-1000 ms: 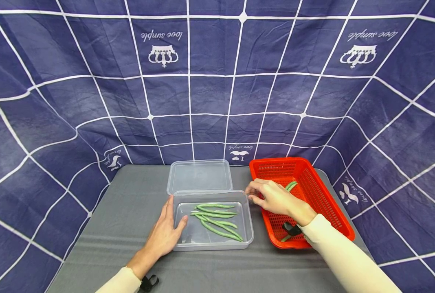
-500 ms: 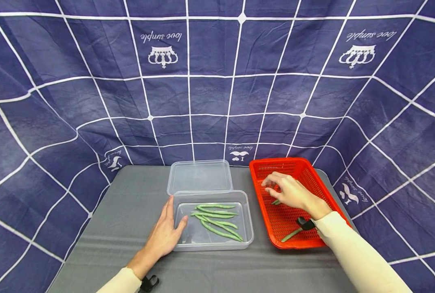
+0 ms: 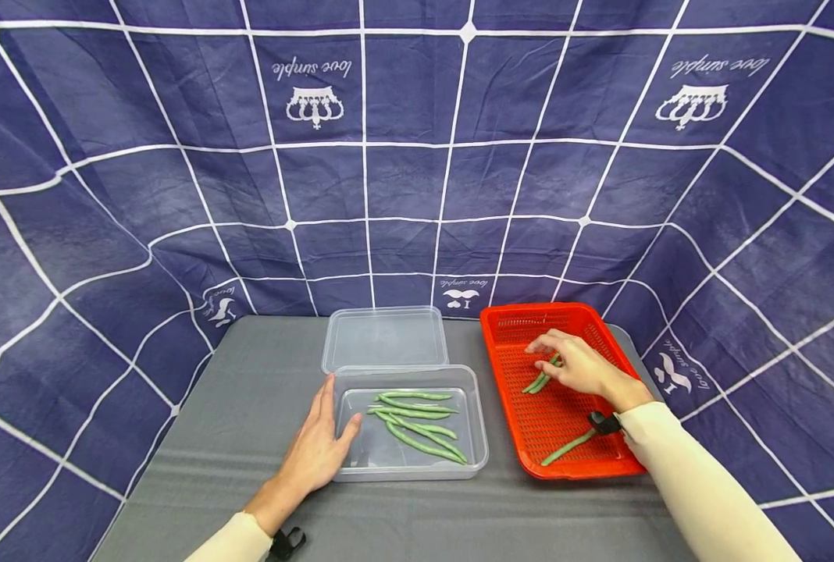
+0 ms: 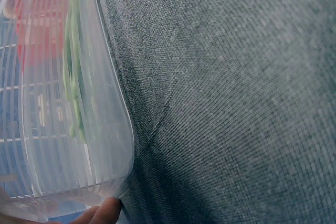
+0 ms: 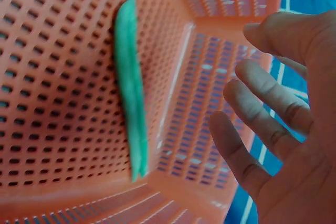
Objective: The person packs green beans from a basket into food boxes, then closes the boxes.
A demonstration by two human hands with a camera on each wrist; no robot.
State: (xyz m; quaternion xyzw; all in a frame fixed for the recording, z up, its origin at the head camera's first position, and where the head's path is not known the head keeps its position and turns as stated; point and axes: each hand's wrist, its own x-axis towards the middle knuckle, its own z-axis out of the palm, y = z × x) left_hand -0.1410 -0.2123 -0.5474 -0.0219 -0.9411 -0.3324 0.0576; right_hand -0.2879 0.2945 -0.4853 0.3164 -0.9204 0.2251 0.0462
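My left hand [image 3: 315,453] rests with extended fingers against the left side of a clear plastic food container [image 3: 410,473]. Several green beans [image 3: 417,446] lie on that container's floor; through its wall they show as a green band [image 4: 74,61] in the left wrist view. Over the red plastic basket [image 3: 518,437] is my right hand [image 3: 575,365], its fingers loosely bent and apart, holding nothing. Just below it, two green beans [image 5: 130,87] lie side by side on the perforated basket floor. One more green bean [image 3: 568,448] lies near the basket's front, partly behind the wrist strap.
A clear lid [image 3: 385,339] lies flat behind the container. Grey cloth [image 3: 269,390] covers the table. Blue curtains [image 3: 403,179] with white grid lines hang behind and at both sides. The basket stands right of the container, across a narrow strip of cloth.
My right hand has moved right, from the container's right rim to over the basket, uncovering beans there. My left hand and the beans in the container have stayed in place.
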